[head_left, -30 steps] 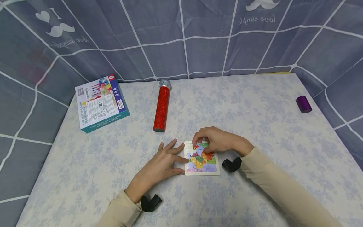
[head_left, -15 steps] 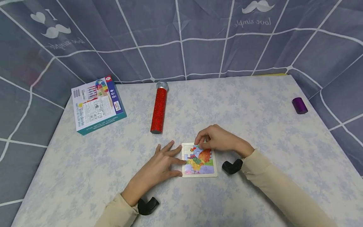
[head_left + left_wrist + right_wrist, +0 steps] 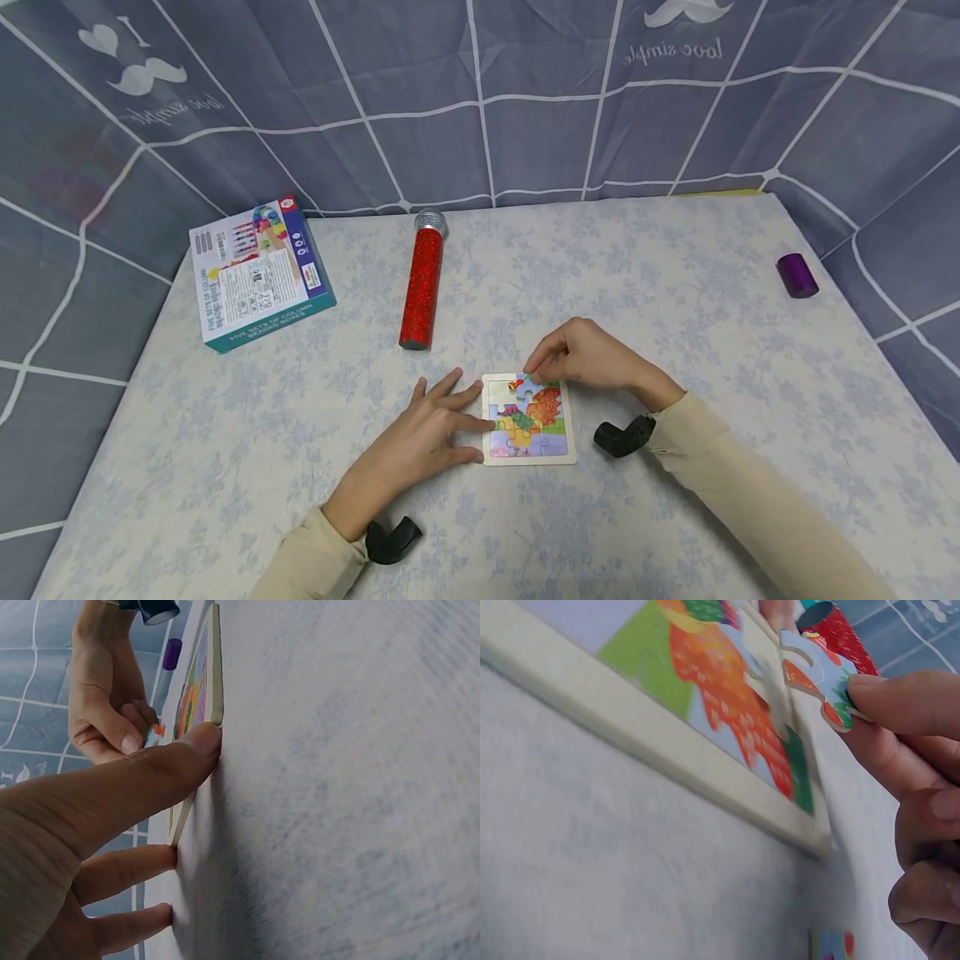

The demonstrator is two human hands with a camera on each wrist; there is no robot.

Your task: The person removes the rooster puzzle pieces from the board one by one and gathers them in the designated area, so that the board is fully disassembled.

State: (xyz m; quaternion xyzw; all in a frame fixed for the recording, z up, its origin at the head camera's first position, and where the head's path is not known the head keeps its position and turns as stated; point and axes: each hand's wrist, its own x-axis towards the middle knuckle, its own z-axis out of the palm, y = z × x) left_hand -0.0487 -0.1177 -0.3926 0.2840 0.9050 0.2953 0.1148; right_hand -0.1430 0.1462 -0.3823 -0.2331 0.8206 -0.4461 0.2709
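Note:
A small jigsaw puzzle (image 3: pixel 528 446) in a pale frame lies on the table, its colourful picture partly filled with pieces. My left hand (image 3: pixel 427 429) is spread at its left side; in the left wrist view the thumb (image 3: pixel 199 742) touches the frame's edge. Above the frame's far edge, my right hand (image 3: pixel 596 358) pinches a puzzle piece (image 3: pixel 838 681) between thumb and index finger. That piece is blue with green and orange patches, held tilted in the right wrist view. The bed under it is partly hidden by the hand in the head view.
A red glittery microphone (image 3: pixel 422 287) lies beyond the puzzle. Back left is a boxed bead set (image 3: pixel 258 275); far right, a purple cylinder (image 3: pixel 797 276). Another colourful piece (image 3: pixel 832 945) shows at the right wrist view's bottom edge. A grey-blue curtain (image 3: pixel 420 100) hangs behind.
My right hand has drawn from over the puzzle toward its upper right edge, the pinched piece with it. My left hand stays at the frame's left side.

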